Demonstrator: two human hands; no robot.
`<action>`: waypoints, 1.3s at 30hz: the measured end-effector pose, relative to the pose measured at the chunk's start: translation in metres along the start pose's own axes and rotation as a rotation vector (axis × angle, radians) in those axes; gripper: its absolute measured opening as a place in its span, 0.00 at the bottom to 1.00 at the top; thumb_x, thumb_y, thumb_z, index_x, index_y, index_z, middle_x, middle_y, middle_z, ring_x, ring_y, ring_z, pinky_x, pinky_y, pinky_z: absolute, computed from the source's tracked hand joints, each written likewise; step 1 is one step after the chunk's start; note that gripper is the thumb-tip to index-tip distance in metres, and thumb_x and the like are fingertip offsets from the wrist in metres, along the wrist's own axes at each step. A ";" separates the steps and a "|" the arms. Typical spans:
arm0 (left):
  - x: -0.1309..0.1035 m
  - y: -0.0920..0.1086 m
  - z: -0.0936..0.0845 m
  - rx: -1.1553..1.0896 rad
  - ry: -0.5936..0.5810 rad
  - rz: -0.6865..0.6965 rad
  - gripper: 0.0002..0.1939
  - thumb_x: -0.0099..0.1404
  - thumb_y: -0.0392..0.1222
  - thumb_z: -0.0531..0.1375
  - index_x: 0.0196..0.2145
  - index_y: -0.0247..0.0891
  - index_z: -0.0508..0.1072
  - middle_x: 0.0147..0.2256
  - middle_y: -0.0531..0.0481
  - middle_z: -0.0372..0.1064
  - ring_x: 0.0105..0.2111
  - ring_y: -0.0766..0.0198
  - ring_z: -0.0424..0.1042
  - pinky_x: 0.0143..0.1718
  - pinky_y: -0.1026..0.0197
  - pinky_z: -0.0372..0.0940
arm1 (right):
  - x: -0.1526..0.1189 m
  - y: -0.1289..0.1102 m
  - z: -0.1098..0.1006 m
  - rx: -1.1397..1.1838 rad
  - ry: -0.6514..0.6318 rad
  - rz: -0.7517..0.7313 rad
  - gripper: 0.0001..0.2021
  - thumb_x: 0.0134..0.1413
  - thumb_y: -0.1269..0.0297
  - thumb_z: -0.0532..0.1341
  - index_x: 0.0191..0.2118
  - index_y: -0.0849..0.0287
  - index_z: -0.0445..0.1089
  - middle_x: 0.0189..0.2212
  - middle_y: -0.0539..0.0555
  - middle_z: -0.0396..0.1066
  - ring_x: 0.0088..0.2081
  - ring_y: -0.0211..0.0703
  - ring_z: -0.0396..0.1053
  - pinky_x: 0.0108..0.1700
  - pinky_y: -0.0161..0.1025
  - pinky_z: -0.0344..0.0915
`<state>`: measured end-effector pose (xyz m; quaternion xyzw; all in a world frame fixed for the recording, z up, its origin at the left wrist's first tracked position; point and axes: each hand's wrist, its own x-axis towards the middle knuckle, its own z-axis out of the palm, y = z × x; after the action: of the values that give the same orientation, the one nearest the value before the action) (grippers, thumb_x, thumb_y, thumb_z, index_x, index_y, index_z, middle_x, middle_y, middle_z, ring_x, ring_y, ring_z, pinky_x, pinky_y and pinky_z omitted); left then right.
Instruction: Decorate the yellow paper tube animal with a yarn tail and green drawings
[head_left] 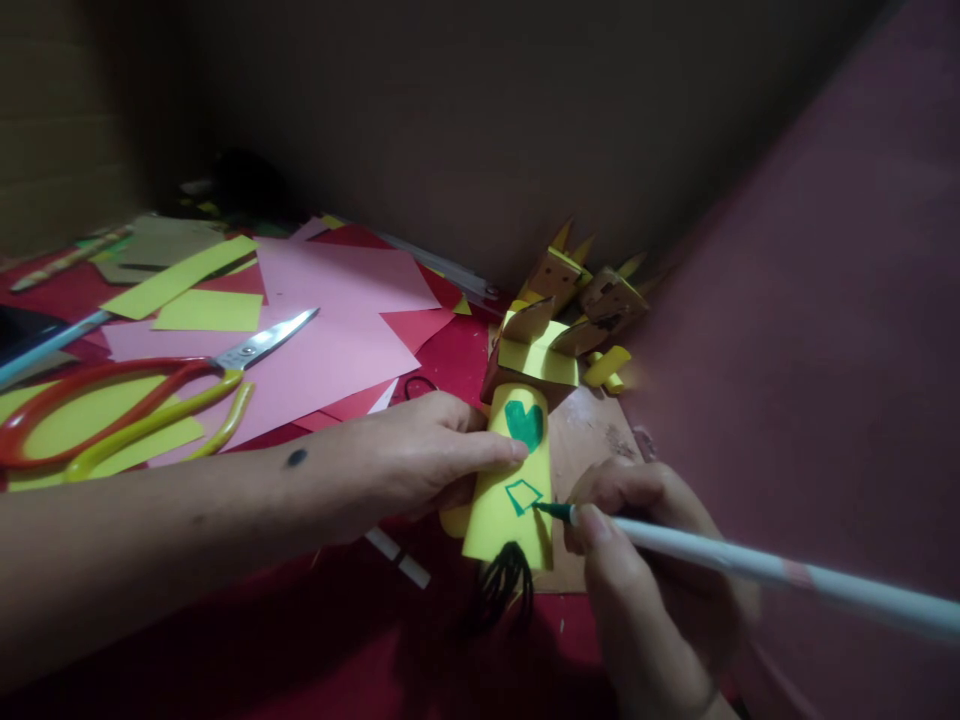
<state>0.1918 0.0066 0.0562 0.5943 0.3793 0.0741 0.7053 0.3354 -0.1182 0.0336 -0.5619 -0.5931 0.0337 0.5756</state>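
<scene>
My left hand point(450, 445) is closed around the side of a yellow paper tube point(502, 530), its thumb resting on the front near a filled green heart point(523, 425). Below the heart is a green outlined four-sided shape point(523, 496). My right hand point(652, 570) pinches a white marker pen point(697, 550), and its green tip meets the right corner of that outline. Black yarn strands point(506, 585) hang from the tube's lower end. At its upper end the tube adjoins a cardboard and yellow paper figure point(540, 345); my left fingers are partly hidden behind the tube.
Scissors point(251, 345) with red and yellow handles lie on pink paper point(337, 290) at left, among yellow strips point(187, 275). Cardboard pieces with pointed yellow tops point(562, 270) stand behind the figure. A cardboard base point(592, 430) lies under it. A pink surface point(825, 300) rises at right.
</scene>
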 end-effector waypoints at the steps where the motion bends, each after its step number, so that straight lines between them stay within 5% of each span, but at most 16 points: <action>1: 0.000 0.000 0.000 0.003 -0.003 0.002 0.20 0.61 0.49 0.66 0.19 0.41 0.65 0.13 0.58 0.60 0.15 0.69 0.57 0.19 0.63 0.51 | 0.001 0.002 -0.001 0.007 -0.010 -0.025 0.11 0.62 0.75 0.59 0.30 0.54 0.67 0.19 0.44 0.59 0.24 0.37 0.64 0.24 0.35 0.56; 24: 0.000 0.001 0.000 0.020 -0.005 0.003 0.19 0.62 0.50 0.66 0.21 0.41 0.66 0.13 0.58 0.60 0.15 0.68 0.56 0.19 0.62 0.49 | -0.002 -0.004 0.001 0.020 0.021 0.026 0.10 0.61 0.74 0.61 0.29 0.54 0.66 0.19 0.43 0.58 0.18 0.34 0.53 0.20 0.36 0.49; 30: -0.001 0.001 0.000 0.023 -0.013 -0.002 0.18 0.62 0.50 0.66 0.22 0.40 0.67 0.14 0.58 0.60 0.16 0.69 0.56 0.20 0.62 0.49 | 0.002 0.001 -0.003 -0.027 0.016 -0.036 0.09 0.61 0.74 0.60 0.30 0.55 0.68 0.22 0.46 0.65 0.23 0.37 0.64 0.23 0.36 0.56; 39: 0.000 -0.001 -0.001 0.026 -0.004 0.006 0.19 0.60 0.53 0.67 0.21 0.41 0.66 0.15 0.58 0.60 0.16 0.68 0.56 0.19 0.62 0.48 | 0.002 0.003 -0.002 0.029 -0.015 -0.045 0.10 0.62 0.75 0.60 0.31 0.54 0.67 0.20 0.44 0.62 0.23 0.36 0.64 0.23 0.33 0.57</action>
<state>0.1903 0.0072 0.0551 0.6049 0.3768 0.0700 0.6980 0.3392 -0.1167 0.0333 -0.5397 -0.6093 0.0337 0.5800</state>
